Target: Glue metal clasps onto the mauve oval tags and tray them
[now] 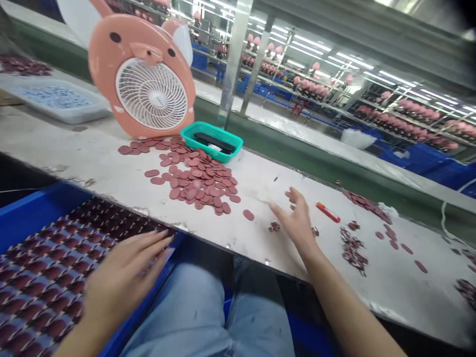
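My left hand is over the right side of a blue bin, its fingers stretched out and slightly blurred. Rows of dark maroon pieces fill that bin, partly covered by my hand. Above the white worktable, my right hand has its fingers apart, with nothing visible in them. A faint blurred streak shows off its thumb; I cannot tell what it is. Close to this hand are a small dark-brown cluster of parts and one loose reddish oval disc. A large pile of similar discs lies left of it.
A pink pig-shaped fan stands behind the pile, beside a green basket holding a black object. Right of my right hand lie a red-and-yellow cutter-like tool, brown parts and more discs. A translucent tray sits far left.
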A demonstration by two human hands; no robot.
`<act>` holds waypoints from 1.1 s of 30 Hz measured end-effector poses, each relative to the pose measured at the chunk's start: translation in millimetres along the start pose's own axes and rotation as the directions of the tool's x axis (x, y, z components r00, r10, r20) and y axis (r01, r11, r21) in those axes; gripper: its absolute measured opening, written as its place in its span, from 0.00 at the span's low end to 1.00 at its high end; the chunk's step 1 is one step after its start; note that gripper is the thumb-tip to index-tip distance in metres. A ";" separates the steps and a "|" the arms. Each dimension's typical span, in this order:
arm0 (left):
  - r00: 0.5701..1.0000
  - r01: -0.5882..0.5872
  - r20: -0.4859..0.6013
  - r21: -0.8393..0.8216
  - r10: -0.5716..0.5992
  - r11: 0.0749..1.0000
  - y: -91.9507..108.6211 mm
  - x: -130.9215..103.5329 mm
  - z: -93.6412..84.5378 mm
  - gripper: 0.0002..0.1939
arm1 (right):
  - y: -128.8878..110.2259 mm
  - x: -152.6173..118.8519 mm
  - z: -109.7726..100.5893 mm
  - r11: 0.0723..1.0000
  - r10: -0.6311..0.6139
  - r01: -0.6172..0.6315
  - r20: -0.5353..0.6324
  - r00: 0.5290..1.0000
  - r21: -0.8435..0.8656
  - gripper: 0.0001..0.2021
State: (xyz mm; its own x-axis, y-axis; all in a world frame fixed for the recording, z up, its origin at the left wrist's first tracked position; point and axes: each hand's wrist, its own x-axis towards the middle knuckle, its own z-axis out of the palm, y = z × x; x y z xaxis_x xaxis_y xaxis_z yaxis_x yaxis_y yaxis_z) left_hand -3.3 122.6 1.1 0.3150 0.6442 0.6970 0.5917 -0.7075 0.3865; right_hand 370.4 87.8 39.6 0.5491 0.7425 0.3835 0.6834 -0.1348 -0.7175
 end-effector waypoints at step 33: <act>0.932 0.279 0.087 -0.790 -0.351 0.546 131.7 -22.5 47.4 0.25 | -102.7 -158.2 4.6 -0.110 0.352 -0.856 0.825 0.441 0.505 0.22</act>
State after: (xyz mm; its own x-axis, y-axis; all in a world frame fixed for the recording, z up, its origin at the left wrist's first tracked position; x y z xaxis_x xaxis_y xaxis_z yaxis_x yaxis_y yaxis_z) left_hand 102.8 28.7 7.7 0.1508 0.8742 0.4616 -0.1751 -0.4360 0.8828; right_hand 211.2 -12.8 50.0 0.0858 0.8219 -0.5632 -0.7880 -0.2899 -0.5431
